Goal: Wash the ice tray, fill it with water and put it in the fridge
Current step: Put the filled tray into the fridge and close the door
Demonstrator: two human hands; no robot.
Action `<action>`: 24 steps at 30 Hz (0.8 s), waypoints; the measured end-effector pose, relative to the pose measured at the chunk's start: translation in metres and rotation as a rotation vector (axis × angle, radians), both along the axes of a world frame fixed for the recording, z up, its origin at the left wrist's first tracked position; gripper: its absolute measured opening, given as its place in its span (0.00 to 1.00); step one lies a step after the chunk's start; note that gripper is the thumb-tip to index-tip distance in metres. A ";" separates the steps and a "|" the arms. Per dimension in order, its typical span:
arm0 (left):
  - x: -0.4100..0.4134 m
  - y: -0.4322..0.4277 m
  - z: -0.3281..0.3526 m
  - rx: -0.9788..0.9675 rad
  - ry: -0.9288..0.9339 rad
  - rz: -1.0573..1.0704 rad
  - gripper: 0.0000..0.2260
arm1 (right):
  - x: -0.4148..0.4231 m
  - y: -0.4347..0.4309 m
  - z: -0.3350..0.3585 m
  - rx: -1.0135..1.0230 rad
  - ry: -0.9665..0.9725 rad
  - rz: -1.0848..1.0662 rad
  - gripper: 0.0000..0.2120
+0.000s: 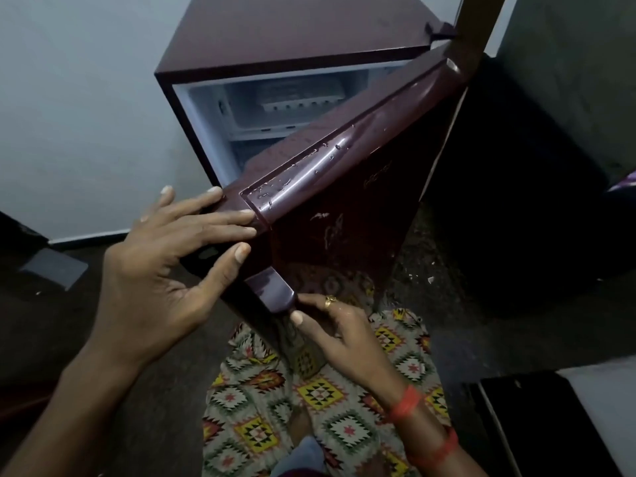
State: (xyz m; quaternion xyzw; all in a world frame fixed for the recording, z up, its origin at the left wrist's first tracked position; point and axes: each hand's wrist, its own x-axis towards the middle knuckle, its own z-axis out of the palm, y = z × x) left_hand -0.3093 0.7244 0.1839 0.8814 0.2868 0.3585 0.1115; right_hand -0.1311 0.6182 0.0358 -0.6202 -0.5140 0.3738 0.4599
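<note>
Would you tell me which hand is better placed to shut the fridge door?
Probably left: the left hand spans the fridge door at its free corner; the right hand only pinches the door handle.

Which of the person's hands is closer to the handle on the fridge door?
Right. The right hand pinches the door handle at its end; the left hand rests flat on the fridge door at its top corner, just above it.

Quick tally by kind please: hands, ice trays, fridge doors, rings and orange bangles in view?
Hands: 2, left hand and right hand
Ice tray: 1
Fridge door: 1
Ring: 1
Orange bangles: 2
Total: 7
</note>
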 end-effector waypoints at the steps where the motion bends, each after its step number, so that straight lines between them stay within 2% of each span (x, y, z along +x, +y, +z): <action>1: -0.003 0.005 -0.004 -0.013 -0.010 0.010 0.08 | -0.005 0.008 0.002 -0.007 -0.002 -0.007 0.19; 7: -0.009 0.051 -0.008 -0.014 -0.023 0.063 0.13 | -0.030 0.060 0.003 -0.003 -0.083 -0.031 0.22; 15: -0.012 0.124 -0.013 -0.011 0.128 0.146 0.25 | -0.053 0.132 0.000 0.015 -0.115 -0.059 0.20; 24: -0.004 0.196 -0.024 -0.013 0.076 0.170 0.25 | -0.062 0.201 0.004 0.016 -0.177 -0.149 0.18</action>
